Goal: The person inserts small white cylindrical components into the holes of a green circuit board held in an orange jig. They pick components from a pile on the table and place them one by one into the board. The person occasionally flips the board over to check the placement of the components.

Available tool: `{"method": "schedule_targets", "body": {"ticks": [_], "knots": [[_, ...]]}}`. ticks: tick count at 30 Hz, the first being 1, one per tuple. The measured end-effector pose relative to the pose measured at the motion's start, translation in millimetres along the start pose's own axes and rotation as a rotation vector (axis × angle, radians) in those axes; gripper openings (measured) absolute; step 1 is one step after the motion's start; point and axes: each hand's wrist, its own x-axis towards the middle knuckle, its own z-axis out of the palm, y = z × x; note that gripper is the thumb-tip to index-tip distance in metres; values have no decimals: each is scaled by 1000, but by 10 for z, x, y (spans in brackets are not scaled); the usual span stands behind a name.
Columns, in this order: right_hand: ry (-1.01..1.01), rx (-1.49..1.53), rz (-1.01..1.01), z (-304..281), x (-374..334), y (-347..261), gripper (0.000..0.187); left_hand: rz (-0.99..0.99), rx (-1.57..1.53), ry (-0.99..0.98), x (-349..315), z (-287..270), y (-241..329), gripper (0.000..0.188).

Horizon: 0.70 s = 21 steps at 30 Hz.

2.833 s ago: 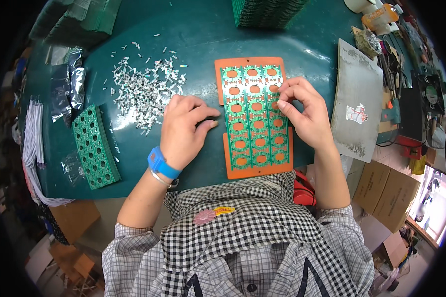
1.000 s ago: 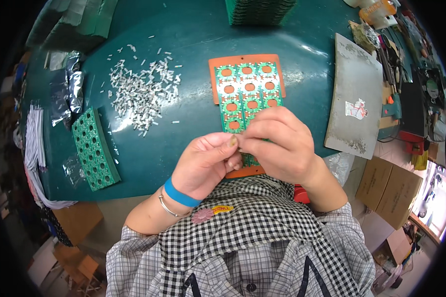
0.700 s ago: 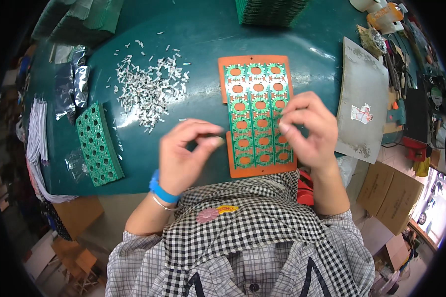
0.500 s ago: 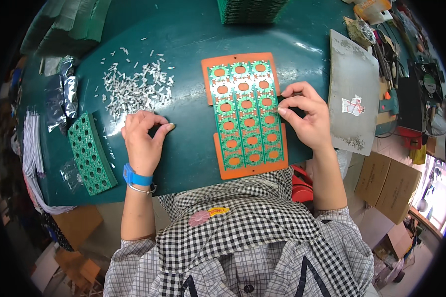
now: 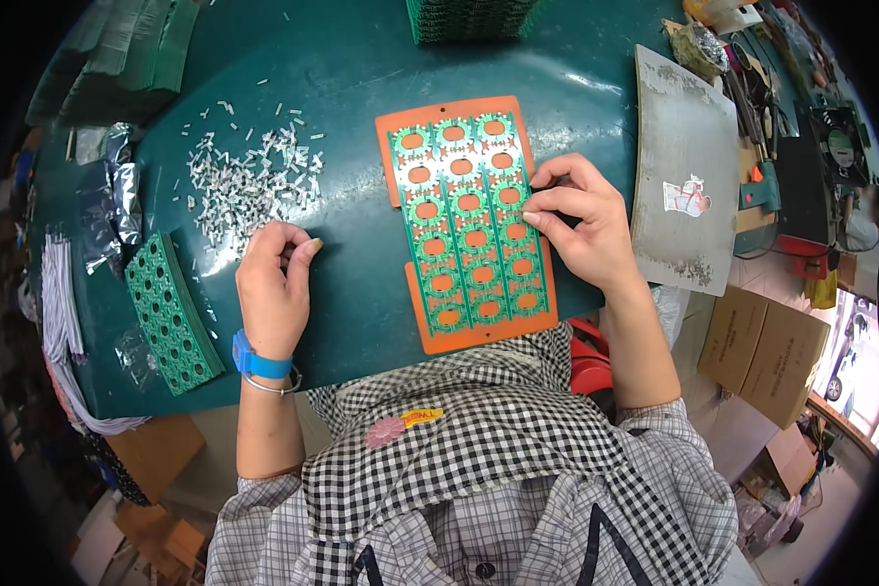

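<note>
A green circuit board panel (image 5: pixel 466 219) with rows of oval openings lies on an orange backing plate (image 5: pixel 449 345). At its right edge is my right hand (image 5: pixel 588 223), thumb and forefinger pinched together; anything between them is too small to make out. My left hand (image 5: pixel 272 289), with a blue watch (image 5: pixel 264 365) on the wrist, rests on the table at the near side of a pile of small white parts (image 5: pixel 249 181). Its fingers are curled and the thumb is drawn up near the forefinger. Whatever they may hold is hidden.
A stack of green panels (image 5: pixel 174 317) lies left of my left hand, with bundled white wires (image 5: pixel 61 303) beyond it. More panel stacks (image 5: pixel 474 18) stand at the back. Silver packets (image 5: pixel 112 200) lie on the left, and a grey board (image 5: pixel 684 176) on the right.
My left thumb and forefinger have drawn closer together beside the white parts. My right hand keeps its pinch at the panel's edge. The whole view has shifted slightly.
</note>
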Motion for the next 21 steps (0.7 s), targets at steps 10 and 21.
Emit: {"method": "schedule_targets", "body": {"ticks": [10, 21], "knots": [[-136, -285, -149, -72, 118, -225, 18, -180, -879, -218, -101, 66, 356, 9], [45, -37, -483, 424, 13, -794, 21, -516, -1658, -563, -266, 398, 722, 11]]}}
